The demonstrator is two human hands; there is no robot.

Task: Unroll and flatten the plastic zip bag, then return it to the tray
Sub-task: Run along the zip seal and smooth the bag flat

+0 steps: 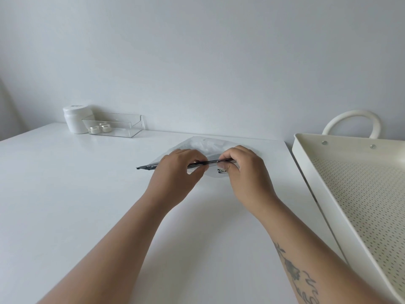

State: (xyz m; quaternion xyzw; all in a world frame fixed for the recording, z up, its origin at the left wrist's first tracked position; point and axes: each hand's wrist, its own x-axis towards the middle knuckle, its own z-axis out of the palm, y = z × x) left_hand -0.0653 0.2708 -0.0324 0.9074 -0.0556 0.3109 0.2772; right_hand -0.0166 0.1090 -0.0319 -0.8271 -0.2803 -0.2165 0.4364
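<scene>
A dark tattoo (293, 270) ran along the right forearm nearest the camera. Past it, on the white bench (87, 194), the left hand (177, 165) and right hand (243, 170) each pinched the dark zip strip (145, 167) of the clear plastic zip bag (197, 143), which lay on the bench left of the cream perforated tray (306, 163), not in it. A black label (221, 171) under the strip read "IKE", the rest hidden by the right hand. Farther back, by the plain pale wall (197, 62), stood a white jar (75, 119) with unreadable lid print and a clear box (122, 126).
</scene>
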